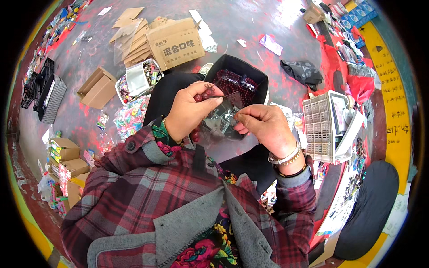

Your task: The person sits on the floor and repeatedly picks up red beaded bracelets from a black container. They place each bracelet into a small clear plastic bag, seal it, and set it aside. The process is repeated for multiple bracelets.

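Note:
My left hand (pixel 190 111) pinches a string of dark red beads (pixel 203 94) at chest height, with more beads hanging below the palm. My right hand (pixel 263 127) grips the edge of a small clear plastic bag (pixel 221 119) stretched between the two hands. The beads sit at the bag's upper left edge. Just beyond the hands stands a black box (pixel 263 80) filled with more dark red beads (pixel 234 82). Both sleeves are red plaid, and a bracelet and watch circle my right wrist.
A printed cardboard box (pixel 176 42) and flattened cartons lie ahead on the floor. An open brown box (pixel 96 87) and a tray of small colourful items (pixel 134 82) sit to the left. A white scale with keypad (pixel 328 127) stands to the right, a black cushion (pixel 371 210) beside it.

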{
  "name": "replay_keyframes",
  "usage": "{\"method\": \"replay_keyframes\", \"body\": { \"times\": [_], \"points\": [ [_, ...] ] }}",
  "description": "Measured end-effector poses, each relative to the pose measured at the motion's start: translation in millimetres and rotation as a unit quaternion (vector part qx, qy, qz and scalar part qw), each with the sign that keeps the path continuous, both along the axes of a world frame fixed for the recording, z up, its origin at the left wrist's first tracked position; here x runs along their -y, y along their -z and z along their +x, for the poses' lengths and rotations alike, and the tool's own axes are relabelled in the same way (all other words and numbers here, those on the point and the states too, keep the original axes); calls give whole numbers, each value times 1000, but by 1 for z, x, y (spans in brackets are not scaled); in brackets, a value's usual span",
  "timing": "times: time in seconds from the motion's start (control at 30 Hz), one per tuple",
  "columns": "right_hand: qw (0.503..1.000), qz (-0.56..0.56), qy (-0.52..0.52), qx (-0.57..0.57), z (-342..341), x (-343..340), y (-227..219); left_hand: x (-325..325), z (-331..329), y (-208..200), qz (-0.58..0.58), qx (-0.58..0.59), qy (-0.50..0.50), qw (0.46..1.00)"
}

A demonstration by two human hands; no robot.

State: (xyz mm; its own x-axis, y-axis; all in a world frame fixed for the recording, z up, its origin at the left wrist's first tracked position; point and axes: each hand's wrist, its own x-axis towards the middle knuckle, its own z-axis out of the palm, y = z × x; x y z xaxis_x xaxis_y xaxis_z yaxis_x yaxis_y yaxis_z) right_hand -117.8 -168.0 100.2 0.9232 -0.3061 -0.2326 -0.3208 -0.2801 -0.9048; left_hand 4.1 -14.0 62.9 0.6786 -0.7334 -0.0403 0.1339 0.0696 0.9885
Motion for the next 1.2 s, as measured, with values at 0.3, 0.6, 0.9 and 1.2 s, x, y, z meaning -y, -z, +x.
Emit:
{"method": "replay_keyframes", "body": {
  "times": [0.3, 0.6, 0.9, 1.2],
  "points": [
    [991, -46, 106, 61, 8, -11, 36, 8, -16, 20, -30, -124, 32, 991],
    [928, -358, -25, 101, 10, -16, 24, 11, -6, 27, -37, 25, 1, 999],
    [852, -507, -76, 109, 12, -8, 19, 10, -8, 34, 24, 16, 20, 999],
    [966, -189, 59, 167, 15, -45, 42, 19, 5, 30, -90, -238, -93, 963]
  ]
}}
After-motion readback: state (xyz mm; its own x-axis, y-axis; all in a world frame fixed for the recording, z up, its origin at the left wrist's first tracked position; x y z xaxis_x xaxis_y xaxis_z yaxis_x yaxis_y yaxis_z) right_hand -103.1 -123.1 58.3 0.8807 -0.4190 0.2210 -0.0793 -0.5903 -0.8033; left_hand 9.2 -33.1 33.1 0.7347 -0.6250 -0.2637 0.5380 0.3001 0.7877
